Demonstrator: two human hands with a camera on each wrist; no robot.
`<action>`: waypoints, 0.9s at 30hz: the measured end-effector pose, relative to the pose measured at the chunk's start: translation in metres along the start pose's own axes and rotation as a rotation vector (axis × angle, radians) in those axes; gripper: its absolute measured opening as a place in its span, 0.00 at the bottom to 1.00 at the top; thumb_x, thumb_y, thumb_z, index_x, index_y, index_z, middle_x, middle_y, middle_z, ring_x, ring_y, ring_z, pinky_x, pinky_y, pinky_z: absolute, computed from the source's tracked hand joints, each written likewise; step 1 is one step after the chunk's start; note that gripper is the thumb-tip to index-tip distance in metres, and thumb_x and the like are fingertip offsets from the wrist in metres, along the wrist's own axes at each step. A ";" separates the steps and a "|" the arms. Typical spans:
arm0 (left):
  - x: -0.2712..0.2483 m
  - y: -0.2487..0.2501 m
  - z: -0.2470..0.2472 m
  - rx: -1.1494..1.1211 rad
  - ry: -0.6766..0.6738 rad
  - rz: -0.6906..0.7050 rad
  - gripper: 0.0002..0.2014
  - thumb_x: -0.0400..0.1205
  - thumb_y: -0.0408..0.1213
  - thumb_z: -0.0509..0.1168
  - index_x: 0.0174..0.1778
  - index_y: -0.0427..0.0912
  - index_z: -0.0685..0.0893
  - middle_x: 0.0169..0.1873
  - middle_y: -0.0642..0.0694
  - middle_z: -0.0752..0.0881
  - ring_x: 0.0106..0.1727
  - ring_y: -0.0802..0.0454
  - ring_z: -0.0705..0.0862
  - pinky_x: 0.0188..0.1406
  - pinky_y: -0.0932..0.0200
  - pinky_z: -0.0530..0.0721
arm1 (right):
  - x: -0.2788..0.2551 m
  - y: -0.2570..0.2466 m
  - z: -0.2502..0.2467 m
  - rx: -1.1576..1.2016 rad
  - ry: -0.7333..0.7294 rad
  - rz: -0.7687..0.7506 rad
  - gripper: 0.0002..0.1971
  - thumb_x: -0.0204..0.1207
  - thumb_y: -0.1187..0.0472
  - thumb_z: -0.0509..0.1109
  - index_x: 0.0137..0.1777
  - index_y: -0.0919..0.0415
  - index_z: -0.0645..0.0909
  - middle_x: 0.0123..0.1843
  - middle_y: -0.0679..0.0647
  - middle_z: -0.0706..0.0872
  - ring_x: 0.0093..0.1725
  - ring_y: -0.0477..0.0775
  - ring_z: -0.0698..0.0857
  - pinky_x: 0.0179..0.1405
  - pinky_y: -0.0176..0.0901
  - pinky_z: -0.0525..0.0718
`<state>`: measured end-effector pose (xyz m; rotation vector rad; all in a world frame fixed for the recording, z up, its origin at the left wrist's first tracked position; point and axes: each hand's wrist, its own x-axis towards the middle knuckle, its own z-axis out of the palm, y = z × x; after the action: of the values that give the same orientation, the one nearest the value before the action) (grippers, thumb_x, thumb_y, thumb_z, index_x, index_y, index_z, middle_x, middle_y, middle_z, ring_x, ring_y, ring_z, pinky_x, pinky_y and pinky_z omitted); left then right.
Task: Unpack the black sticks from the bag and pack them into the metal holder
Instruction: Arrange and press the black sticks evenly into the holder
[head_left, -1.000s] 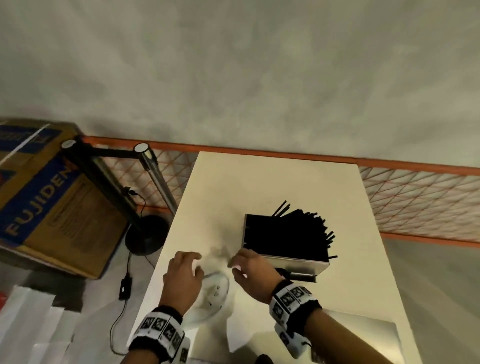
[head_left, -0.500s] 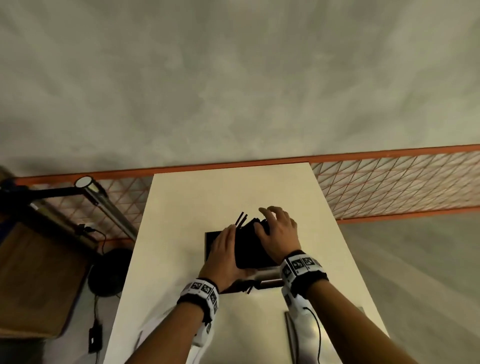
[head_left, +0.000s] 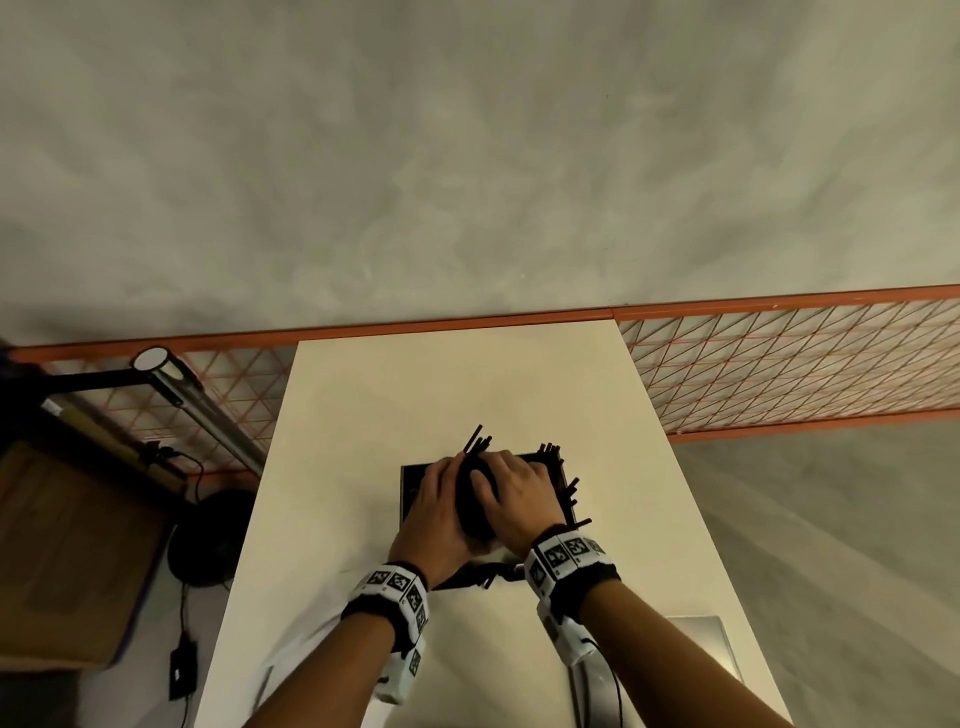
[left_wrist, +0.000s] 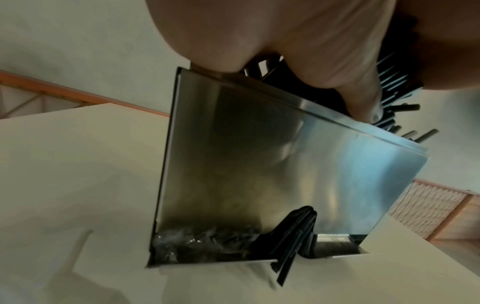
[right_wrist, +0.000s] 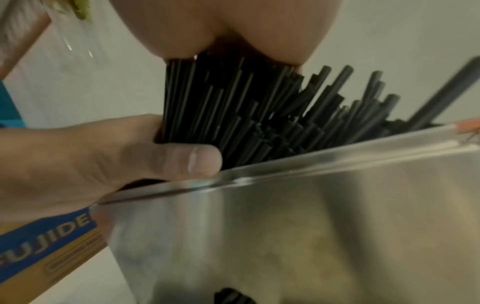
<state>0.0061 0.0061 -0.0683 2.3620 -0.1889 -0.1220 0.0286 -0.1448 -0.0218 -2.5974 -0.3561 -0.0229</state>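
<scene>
black sticks stand near-upright in the metal holder on the table, directly under both hands. left hand and right hand curl around one bunch from either side, equally near. loose tips splay right past the rim, so the push is probably straight down.

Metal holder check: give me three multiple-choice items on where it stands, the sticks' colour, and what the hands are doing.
1. The metal holder stands on: A the floor; B the white table; C a cardboard box.
2. The sticks are: A black; B red; C white.
3. Both hands are: A flat on the table; B gripping the bundle of sticks; C hanging idle.

B: the holder's base sits on the tabletop.
A: every stick is black.
B: left hand and right hand close round the bundle above the holder.
</scene>
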 end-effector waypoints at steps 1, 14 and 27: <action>0.001 0.000 -0.001 -0.027 -0.002 -0.013 0.62 0.59 0.66 0.73 0.87 0.52 0.52 0.81 0.57 0.59 0.81 0.57 0.68 0.79 0.53 0.76 | 0.001 -0.001 -0.001 0.017 -0.019 -0.006 0.27 0.81 0.40 0.45 0.68 0.51 0.76 0.63 0.48 0.84 0.61 0.52 0.82 0.66 0.52 0.73; 0.002 -0.006 0.003 0.065 -0.036 0.057 0.36 0.74 0.61 0.74 0.78 0.58 0.73 0.71 0.58 0.73 0.69 0.55 0.81 0.64 0.57 0.84 | 0.004 0.021 -0.002 0.054 0.117 0.072 0.20 0.82 0.44 0.53 0.56 0.54 0.82 0.60 0.52 0.79 0.58 0.57 0.76 0.61 0.54 0.77; 0.002 -0.004 0.002 0.101 -0.052 0.086 0.48 0.76 0.68 0.67 0.87 0.55 0.53 0.81 0.53 0.63 0.81 0.50 0.69 0.78 0.46 0.75 | -0.001 0.053 -0.037 0.215 0.307 0.308 0.15 0.79 0.60 0.66 0.64 0.59 0.80 0.62 0.58 0.81 0.63 0.62 0.79 0.62 0.57 0.79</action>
<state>0.0081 0.0072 -0.0723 2.4485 -0.3288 -0.1358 0.0432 -0.2072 -0.0157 -2.3595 0.1455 -0.2584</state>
